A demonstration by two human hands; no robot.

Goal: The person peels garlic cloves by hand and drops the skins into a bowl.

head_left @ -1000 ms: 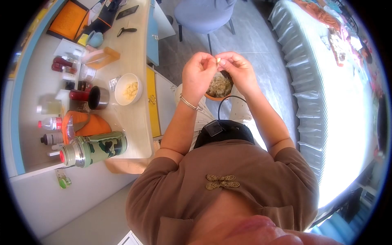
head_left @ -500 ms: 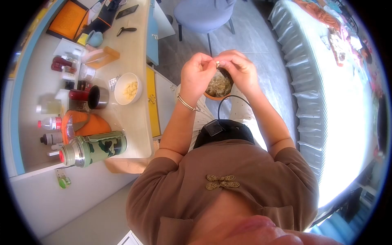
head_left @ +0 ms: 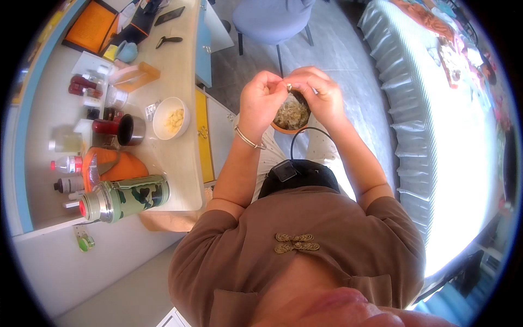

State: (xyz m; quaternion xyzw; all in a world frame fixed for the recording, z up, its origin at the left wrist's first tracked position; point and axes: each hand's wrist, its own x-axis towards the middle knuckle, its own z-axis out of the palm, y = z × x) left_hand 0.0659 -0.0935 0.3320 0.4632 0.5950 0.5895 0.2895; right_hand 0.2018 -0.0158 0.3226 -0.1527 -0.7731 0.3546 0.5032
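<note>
Grey tiled floor (head_left: 354, 71) runs between a pale wooden counter (head_left: 182, 191) on the left and a bed (head_left: 452, 152) with a white ruffled cover on the right. Over the lap, both hands meet at the fingertips. The left hand (head_left: 262, 103), with a bracelet (head_left: 249, 139) at its wrist, has thumb and forefinger pinched together on a small pale piece (head_left: 289, 86). The right hand (head_left: 322, 97) closes on that same piece from the other side, its fingers curled inward, so the piece sits between the two sets of fingertips. Just below them, between the legs, is an orange-rimmed container (head_left: 287, 131) filled with light, papery scraps (head_left: 292, 114); the right hand covers part of it.

Near the edge of the counter is a white bowl (head_left: 158, 124) holding pale yellow pieces (head_left: 174, 120). Beside it lies a dark pot (head_left: 134, 130) with a red handle, and closer to the person are an orange item (head_left: 128, 165) and a camouflage flask (head_left: 140, 197) lying on its side. Farther along rest a black-handled peeler (head_left: 170, 40) and a phone (head_left: 169, 16). Beyond the hands stands a grey-blue chair (head_left: 272, 23).
</note>
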